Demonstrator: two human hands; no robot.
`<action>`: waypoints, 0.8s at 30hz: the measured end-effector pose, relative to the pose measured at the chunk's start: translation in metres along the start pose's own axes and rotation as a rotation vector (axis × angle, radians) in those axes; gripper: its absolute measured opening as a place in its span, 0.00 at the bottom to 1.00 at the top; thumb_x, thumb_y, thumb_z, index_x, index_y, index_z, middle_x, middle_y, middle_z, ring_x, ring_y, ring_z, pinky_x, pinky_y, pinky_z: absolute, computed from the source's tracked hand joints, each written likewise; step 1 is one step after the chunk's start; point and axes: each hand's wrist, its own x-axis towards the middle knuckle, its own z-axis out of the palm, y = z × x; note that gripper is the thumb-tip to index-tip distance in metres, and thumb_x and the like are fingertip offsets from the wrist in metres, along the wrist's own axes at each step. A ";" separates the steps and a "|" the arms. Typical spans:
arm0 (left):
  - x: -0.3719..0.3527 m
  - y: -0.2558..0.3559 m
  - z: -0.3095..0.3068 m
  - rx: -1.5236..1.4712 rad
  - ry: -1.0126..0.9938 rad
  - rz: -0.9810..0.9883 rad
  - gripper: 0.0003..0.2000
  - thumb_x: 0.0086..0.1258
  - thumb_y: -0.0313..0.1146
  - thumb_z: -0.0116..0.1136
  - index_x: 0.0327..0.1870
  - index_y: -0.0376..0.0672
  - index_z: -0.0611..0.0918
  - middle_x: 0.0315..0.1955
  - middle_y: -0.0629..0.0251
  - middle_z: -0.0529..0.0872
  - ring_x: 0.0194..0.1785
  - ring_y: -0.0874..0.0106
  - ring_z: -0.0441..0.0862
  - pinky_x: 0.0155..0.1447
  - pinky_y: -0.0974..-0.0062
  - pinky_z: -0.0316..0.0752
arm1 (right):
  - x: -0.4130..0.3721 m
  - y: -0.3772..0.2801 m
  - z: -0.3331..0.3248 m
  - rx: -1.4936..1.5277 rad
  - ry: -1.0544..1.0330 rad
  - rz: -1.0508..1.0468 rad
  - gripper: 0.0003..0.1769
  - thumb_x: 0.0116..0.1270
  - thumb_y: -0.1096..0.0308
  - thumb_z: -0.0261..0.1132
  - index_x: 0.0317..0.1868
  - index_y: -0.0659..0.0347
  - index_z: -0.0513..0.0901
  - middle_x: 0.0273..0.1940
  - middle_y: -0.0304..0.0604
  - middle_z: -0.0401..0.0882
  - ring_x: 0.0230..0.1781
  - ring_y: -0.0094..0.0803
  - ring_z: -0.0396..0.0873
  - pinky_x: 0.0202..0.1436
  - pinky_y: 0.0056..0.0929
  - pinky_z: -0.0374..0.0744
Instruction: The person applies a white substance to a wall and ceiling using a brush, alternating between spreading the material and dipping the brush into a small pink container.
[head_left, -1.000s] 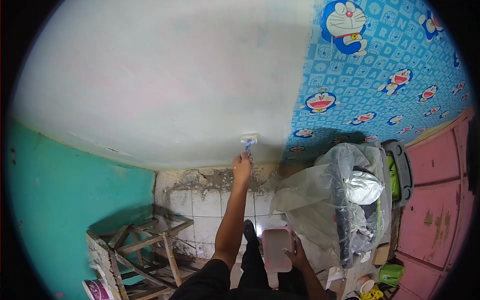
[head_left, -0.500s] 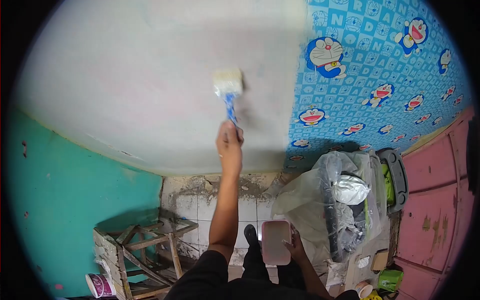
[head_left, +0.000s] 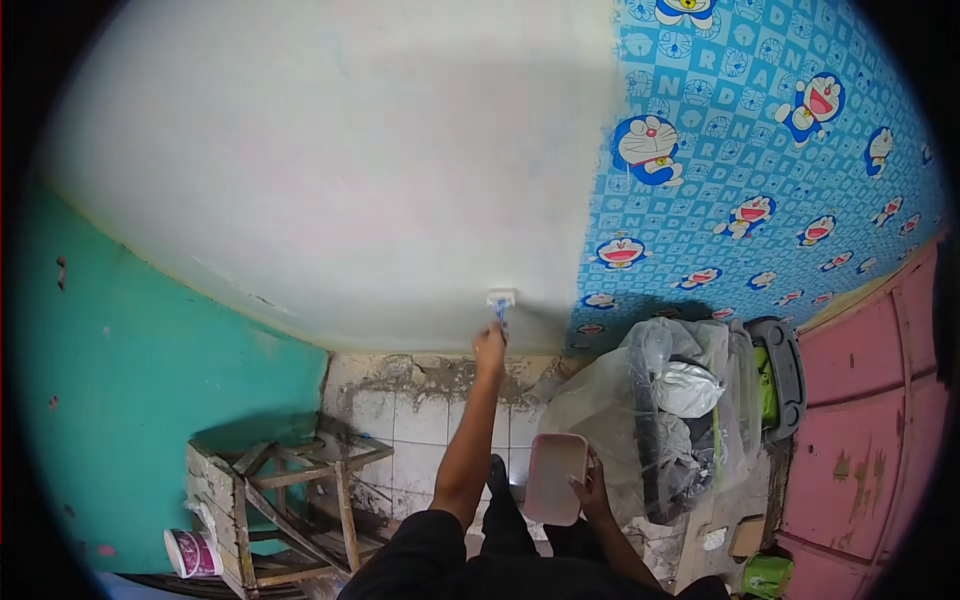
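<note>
My left hand (head_left: 489,350) is closed around the blue handle of a wide paintbrush (head_left: 502,298). The pale bristles meet the lower part of the whitish wall (head_left: 350,200), a little left of the wallpaper edge. Close to my body, my right hand (head_left: 591,487) grips the right side of a pink-rimmed rectangular plastic container (head_left: 557,480). Its inside looks pale; I cannot make out how full it is.
Blue cartoon wallpaper (head_left: 720,180) covers the wall's right part. Plastic-covered items (head_left: 680,410) stand below it, near a pink door (head_left: 860,400). On the left are a wooden frame (head_left: 290,480), a paint bucket (head_left: 193,553) and a green wall (head_left: 150,370).
My left hand has brought the paintbrush down the wall and slightly right. The container stays in my right hand, and the view has tilted up a little.
</note>
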 end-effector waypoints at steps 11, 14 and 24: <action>-0.136 0.330 0.002 -0.228 -0.064 0.639 0.17 0.79 0.38 0.51 0.50 0.31 0.82 0.20 0.74 0.71 0.24 0.84 0.64 0.29 0.84 0.56 | 0.004 -0.029 0.011 -0.012 -0.006 0.103 0.45 0.66 0.74 0.63 0.79 0.53 0.49 0.56 0.50 0.73 0.58 0.38 0.76 0.60 0.37 0.76; -0.122 0.350 0.012 -0.239 -0.070 0.719 0.17 0.80 0.40 0.50 0.50 0.32 0.81 0.21 0.74 0.72 0.25 0.84 0.64 0.29 0.84 0.55 | 0.002 -0.027 0.011 -0.006 -0.004 0.114 0.44 0.67 0.74 0.64 0.78 0.54 0.49 0.56 0.50 0.73 0.57 0.37 0.76 0.59 0.36 0.77; -0.042 0.107 0.010 -0.045 -0.077 0.416 0.19 0.82 0.47 0.46 0.37 0.40 0.78 0.19 0.77 0.69 0.22 0.85 0.62 0.26 0.82 0.55 | -0.005 -0.017 0.009 0.006 0.023 0.142 0.46 0.66 0.74 0.64 0.79 0.55 0.48 0.58 0.50 0.72 0.58 0.38 0.75 0.60 0.37 0.77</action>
